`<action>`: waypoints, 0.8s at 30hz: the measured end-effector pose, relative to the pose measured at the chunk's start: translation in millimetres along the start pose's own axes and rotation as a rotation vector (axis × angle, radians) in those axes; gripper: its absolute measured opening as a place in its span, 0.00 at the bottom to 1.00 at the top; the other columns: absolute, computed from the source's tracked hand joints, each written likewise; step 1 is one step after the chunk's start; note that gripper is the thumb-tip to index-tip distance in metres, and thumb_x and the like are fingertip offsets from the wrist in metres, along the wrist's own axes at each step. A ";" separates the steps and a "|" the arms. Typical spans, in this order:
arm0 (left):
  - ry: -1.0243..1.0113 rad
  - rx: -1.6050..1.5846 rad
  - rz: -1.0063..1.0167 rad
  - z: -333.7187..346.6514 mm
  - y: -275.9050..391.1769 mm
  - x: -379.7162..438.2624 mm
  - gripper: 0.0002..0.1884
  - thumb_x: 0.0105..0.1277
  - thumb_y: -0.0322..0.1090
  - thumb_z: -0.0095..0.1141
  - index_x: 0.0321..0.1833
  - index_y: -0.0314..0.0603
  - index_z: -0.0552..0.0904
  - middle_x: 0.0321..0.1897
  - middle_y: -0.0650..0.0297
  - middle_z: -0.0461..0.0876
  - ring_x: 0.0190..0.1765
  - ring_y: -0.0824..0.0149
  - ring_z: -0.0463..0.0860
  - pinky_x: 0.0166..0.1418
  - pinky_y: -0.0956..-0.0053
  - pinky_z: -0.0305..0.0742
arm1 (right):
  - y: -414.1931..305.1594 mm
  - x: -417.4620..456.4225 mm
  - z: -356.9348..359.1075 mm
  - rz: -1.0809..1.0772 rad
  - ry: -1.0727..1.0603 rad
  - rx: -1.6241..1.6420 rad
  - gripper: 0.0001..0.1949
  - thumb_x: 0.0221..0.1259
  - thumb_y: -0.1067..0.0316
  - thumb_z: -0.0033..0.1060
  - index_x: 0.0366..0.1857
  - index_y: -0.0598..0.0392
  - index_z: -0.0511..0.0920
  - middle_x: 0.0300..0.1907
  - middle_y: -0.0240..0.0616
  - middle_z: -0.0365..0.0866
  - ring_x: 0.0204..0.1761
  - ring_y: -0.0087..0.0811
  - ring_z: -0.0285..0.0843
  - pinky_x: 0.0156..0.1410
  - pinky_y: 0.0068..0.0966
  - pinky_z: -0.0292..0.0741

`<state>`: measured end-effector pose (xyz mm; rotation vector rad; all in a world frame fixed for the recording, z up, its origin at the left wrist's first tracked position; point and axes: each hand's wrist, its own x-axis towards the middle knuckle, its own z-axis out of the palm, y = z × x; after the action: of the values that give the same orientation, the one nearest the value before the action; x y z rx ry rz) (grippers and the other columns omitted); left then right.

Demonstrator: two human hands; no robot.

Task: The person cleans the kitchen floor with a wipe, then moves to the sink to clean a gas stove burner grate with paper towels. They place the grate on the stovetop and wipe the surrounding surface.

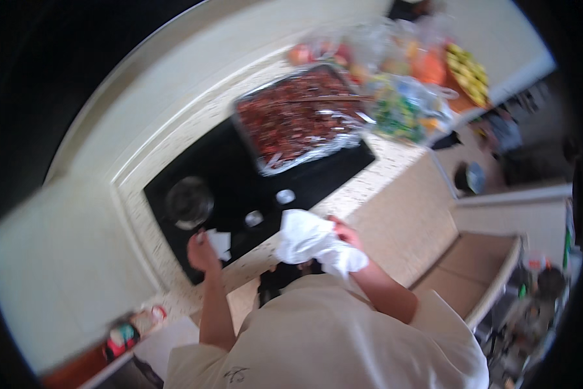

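Observation:
My left hand (203, 253) grips a small white piece of paper or tissue (220, 244) over the front left of a black glass cooktop (228, 180). A bunched white cloth or paper towel (303, 237) hangs from my right hand (346, 232) at the cooktop's front edge. Two pale knobs (254, 218) lie between the hands. Just beyond my left hand is a round burner or dish (190, 202), blurred. Across the cooktop's far right rests a foil-lined tray (291, 167) of dark red pieces, with chopsticks (335, 98) laid on it.
Beyond the tray stand plastic bags of produce (398, 109) and an orange basket of yellow-green fruit (468, 75). A wall borders the speckled counter (393, 155). Small items (123, 335) sit at the lower left. At the lower right is a cluttered area (525, 321).

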<state>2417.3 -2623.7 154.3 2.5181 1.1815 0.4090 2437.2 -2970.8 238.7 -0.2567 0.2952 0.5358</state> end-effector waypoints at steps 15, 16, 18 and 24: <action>0.047 0.074 -0.045 0.5 0.0 -0.9 0.17 0.59 0.53 0.58 0.39 0.48 0.84 0.36 0.61 0.84 0.41 0.54 0.82 0.41 0.61 0.75 | -13.1 -15.9 9.2 0.003 0.071 -0.185 0.04 0.51 0.70 0.47 0.31 0.53 0.70 0.34 0.41 0.75 0.40 0.37 0.76 0.47 0.33 0.75; 0.051 0.060 -0.037 2.1 -4.9 0.2 0.18 0.58 0.54 0.58 0.41 0.48 0.84 0.38 0.62 0.83 0.42 0.54 0.82 0.43 0.62 0.75 | -11.5 -18.2 8.4 0.006 0.120 -0.203 0.05 0.51 0.70 0.47 0.32 0.53 0.71 0.35 0.41 0.75 0.41 0.38 0.76 0.48 0.35 0.76; -0.017 0.045 -0.062 3.0 -13.1 1.1 0.20 0.57 0.54 0.60 0.44 0.48 0.84 0.40 0.59 0.83 0.43 0.54 0.81 0.45 0.64 0.75 | -10.8 -28.2 4.7 -0.017 0.161 -0.140 0.09 0.50 0.71 0.49 0.36 0.55 0.72 0.37 0.42 0.76 0.42 0.39 0.77 0.49 0.37 0.76; -0.249 -0.564 0.065 -8.1 -16.4 -33.0 0.23 0.69 0.46 0.48 0.55 0.31 0.71 0.50 0.47 0.74 0.49 0.53 0.76 0.54 0.67 0.70 | -16.0 -89.1 -13.4 -0.166 0.280 0.023 0.06 0.62 0.71 0.53 0.41 0.53 0.72 0.40 0.39 0.77 0.44 0.34 0.79 0.50 0.32 0.77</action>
<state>2382.6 -2638.1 151.0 2.0453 0.7587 0.3680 2369.9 -3029.3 259.3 -0.3314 0.5466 0.3312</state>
